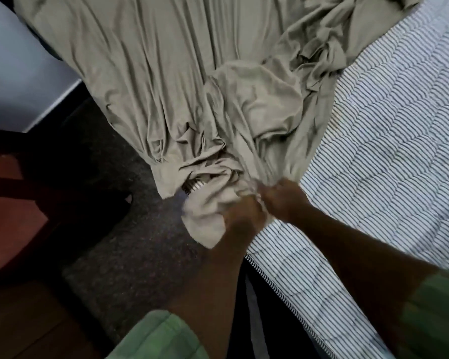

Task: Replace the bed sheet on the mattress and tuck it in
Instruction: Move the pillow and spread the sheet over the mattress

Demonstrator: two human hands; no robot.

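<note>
Right now both hands meet at the near corner of the mattress (389,156), where the striped quilted ticking is bare along its right side and near edge. The left hand (240,218) and the right hand (283,200) are side by side, almost touching, each with fingers curled into a gathered bunch of the beige bed sheet (151,81). The picture is blurred just there, so the exact pinch cannot be read, but both hands plainly grip cloth.

From the hands the sheet runs away toward the far end of the bed, its long folds lying along the mattress's length and fanning out from the gripped bunch. It covers the left part of the mattress and spills over the left edge toward the dark carpet (130,255); a rumpled heap sits near the middle, and a loose flap hangs off the near corner just left of the left hand. A sliver of striped ticking shows through the folds beside that flap.

My judgement is that the coming move turns on this: the uncovered mattress lies to the right of the hands, so the bunch must be drawn rightward and over the corner. The right hand is nearer the bare side, the left nearer the hanging flap.

No brand, label or writing can be read anywhere.
</note>
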